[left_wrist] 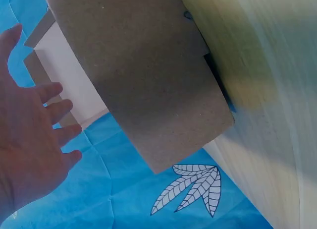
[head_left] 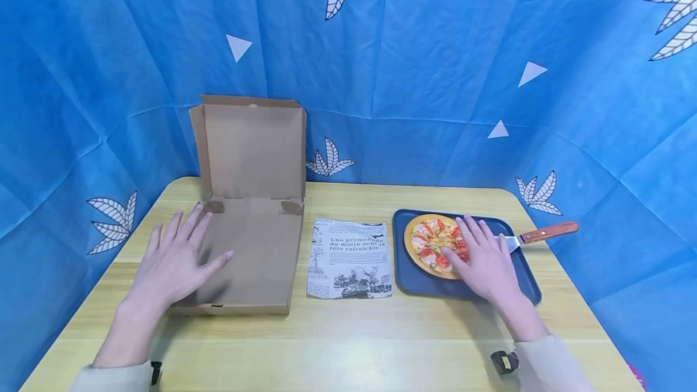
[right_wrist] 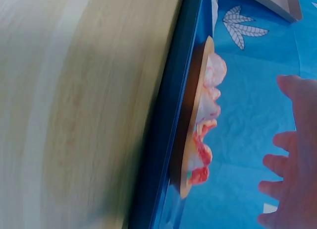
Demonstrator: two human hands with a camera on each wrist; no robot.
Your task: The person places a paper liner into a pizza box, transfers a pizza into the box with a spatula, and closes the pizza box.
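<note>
With the cardboard box (head_left: 256, 259) open at nine o'clock from the paper (head_left: 350, 262) but the pizza (head_left: 430, 245) seemingly not yet lifted from its tray (head_left: 443, 288) at three, a person's left hand (head_left: 173, 265) hovers over the box and the right hand (head_left: 486, 260) over the pizza, fingers apart, gripping nothing.

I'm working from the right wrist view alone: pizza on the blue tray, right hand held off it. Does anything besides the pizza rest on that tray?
Observer: Yes, the head view shows a server whose metal blade lies on the tray, with its wooden handle jutting out past the right edge.
Operator: Good to know. What's the left hand doing, since I can't see it?
Observer: The left hand is over the open cardboard box, fingers extended and holding nothing.
</note>
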